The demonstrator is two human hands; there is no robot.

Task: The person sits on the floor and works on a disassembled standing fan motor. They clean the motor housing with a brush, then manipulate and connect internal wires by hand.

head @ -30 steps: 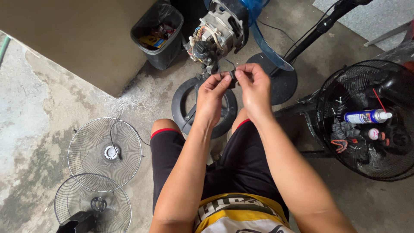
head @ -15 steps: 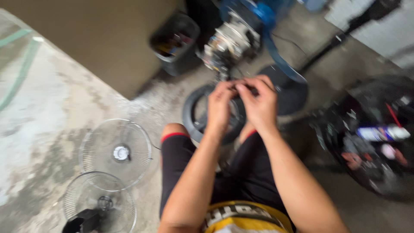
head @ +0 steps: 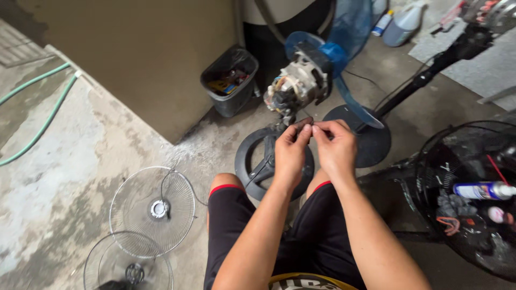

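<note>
- Head view: the left hand [head: 290,151] and right hand [head: 336,147] are pinching together on a small dark part [head: 302,123], just below the fan motor [head: 296,86].
- The motor is showing bare metal and windings, with a blue blade [head: 352,32] behind it.
- Two wire fan guards [head: 152,210] are lying on the floor at left; one bin [head: 230,80] is standing by the wall.

Soft, even daylight, moderately bright; no hard shadows, only a faint dark patch under the fan motor [head: 299,81] and around the bin [head: 230,80]; the concrete floor [head: 70,161] at left is palest, the right corner dimmer; the hands [head: 314,145] are sharp, without motion blur; wide-lens bending shows at the edges; slight glare on the spray can [head: 481,190].
</note>
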